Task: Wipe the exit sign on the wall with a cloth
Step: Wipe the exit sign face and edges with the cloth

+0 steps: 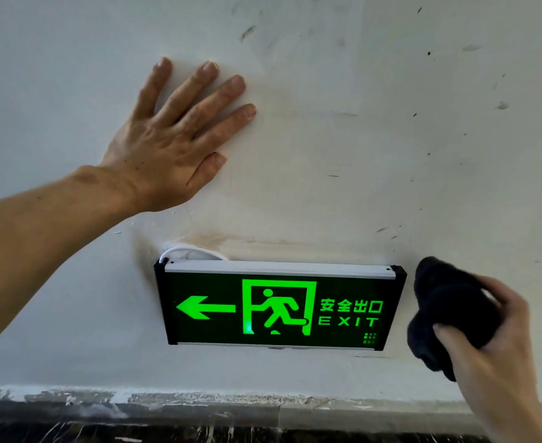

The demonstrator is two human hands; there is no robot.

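The exit sign (279, 306) is a black box with a silver top rail, mounted low on the white wall. It glows green with a left arrow, a running figure and the word EXIT. My right hand (493, 346) grips a bunched dark cloth (445, 311) just right of the sign's right end; whether the cloth touches the sign I cannot tell. My left hand (173, 139) lies flat on the wall above and left of the sign, fingers spread, holding nothing.
The white wall (359, 139) is scuffed, with a brown stain above the sign. A white cable (186, 251) loops out behind the sign's top left corner. A grey, paint-splattered skirting strip (199, 407) runs along the bottom, with dark floor below it.
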